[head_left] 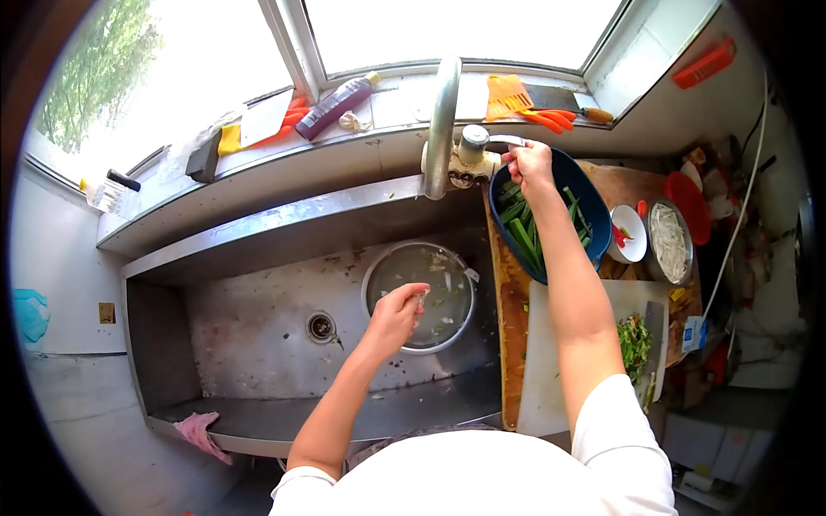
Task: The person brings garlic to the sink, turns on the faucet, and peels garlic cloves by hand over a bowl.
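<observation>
My right hand [530,165] is closed on the lever [506,139] of the faucet [442,129], above the far end of a dark blue basin [494,225] holding cut green vegetable pieces [523,239]. Over the sink, my left hand [398,315] hovers with fingers curled together. Something small and whitish shows at its fingertips, too small to name. Beneath that hand stands a round metal bowl [416,351] of cloudy water with bits of vegetable floating in it. The bowl rests on the floor of the steel sink [249,344].
Right of the sink, a cutting board [542,378] bears chopped greens [634,344] and a knife [654,334]. Beyond are a white bowl [634,248] and a bowl of pale strips [669,245]. A purple bottle [335,107] and orange gloves [551,118] lie on the sill.
</observation>
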`<state>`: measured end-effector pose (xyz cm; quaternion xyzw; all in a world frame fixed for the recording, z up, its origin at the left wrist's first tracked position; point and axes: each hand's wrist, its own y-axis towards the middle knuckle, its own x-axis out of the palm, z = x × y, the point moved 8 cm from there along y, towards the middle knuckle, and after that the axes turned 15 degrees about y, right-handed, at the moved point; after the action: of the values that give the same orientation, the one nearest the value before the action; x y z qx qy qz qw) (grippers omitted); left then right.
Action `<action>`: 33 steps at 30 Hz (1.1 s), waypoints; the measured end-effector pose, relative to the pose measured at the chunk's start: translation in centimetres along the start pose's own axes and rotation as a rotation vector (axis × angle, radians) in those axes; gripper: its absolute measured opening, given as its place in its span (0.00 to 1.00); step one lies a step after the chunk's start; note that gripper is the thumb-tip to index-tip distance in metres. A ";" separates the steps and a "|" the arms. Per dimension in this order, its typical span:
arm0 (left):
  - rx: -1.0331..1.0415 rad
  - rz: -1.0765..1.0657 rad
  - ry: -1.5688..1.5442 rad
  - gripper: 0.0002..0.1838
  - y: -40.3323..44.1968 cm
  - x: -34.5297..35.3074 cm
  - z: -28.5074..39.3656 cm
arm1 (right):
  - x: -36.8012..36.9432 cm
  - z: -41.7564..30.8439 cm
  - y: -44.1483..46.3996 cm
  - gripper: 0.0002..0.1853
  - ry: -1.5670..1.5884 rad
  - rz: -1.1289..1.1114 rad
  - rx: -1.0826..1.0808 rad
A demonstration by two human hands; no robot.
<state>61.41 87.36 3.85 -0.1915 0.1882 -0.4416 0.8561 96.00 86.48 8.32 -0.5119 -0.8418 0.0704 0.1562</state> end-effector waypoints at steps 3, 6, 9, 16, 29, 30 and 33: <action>0.451 0.244 0.541 0.09 0.2 -0.6 4.7 | 0.8 -0.7 -3.9 0.06 0.005 -0.146 -0.031; 0.568 0.495 0.988 0.06 0.1 -0.1 8.9 | 1.3 3.8 -11.8 0.05 -0.017 -0.271 0.217; 0.619 0.391 1.166 0.09 1.7 2.3 11.2 | 1.3 9.6 -17.1 0.06 0.057 -0.411 0.505; 0.358 0.348 0.476 0.08 6.0 -2.4 4.4 | 4.6 8.5 -21.5 0.14 0.090 -0.506 0.384; -0.010 -0.219 -0.542 0.10 0.9 -1.7 1.6 | 10.3 5.0 -20.4 0.09 -0.050 -0.558 0.232; 0.006 -0.219 -0.567 0.10 1.0 -1.5 1.8 | 9.7 5.4 -20.6 0.09 -0.011 -0.509 0.270; 0.033 -0.295 -0.770 0.13 2.2 -0.4 2.3 | 7.8 6.2 -21.2 0.09 0.089 -0.394 0.289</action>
<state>63.79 89.21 4.81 -0.3539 -0.1824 -0.4585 0.7946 72.75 83.72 9.85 -0.3128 -0.8989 0.1356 0.2752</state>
